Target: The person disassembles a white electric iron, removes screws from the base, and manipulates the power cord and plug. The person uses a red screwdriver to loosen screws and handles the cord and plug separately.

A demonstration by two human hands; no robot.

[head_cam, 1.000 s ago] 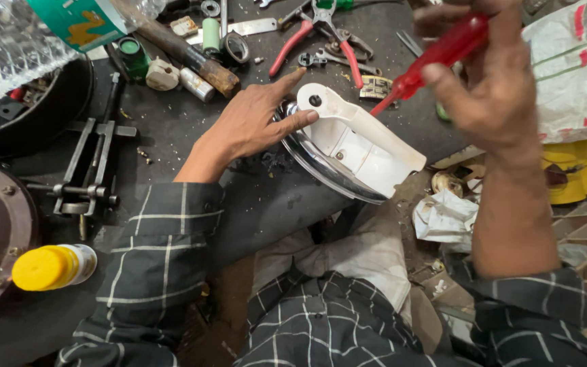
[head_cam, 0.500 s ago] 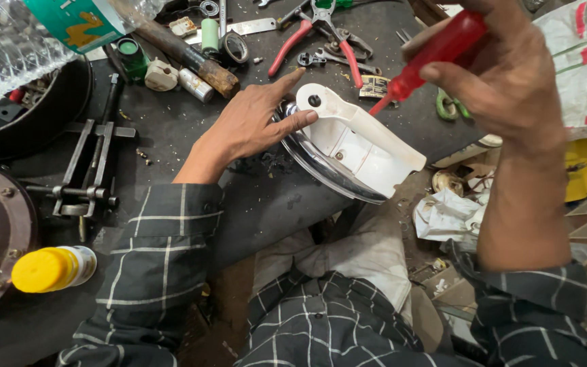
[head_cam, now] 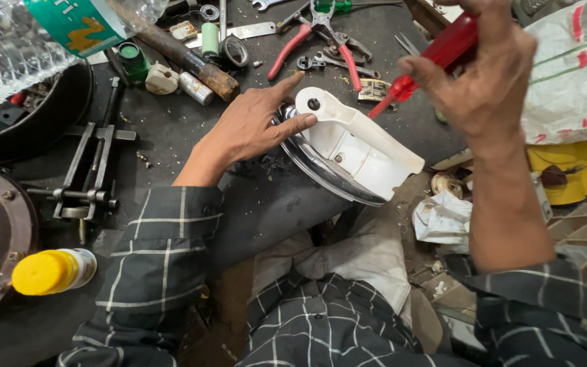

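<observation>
**Screwdriver poised over white housing**

At frame centre, the left hand [head_cam: 256, 129] lies flat on the white housing [head_cam: 358, 146], fingers spread, grip apart. Upper right, the right hand [head_cam: 487, 81] is clamped on a red screwdriver [head_cam: 436, 58]. Red-handled pliers [head_cam: 317, 34] and a rusty hammer [head_cam: 185, 58] crowd the dark worktop [head_cam: 171, 129] behind.

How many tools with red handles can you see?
2: a red-handled screwdriver gripped in the right hand, and red-handled pliers lying on the bench beyond the white housing. Clutter may hide more.
</observation>
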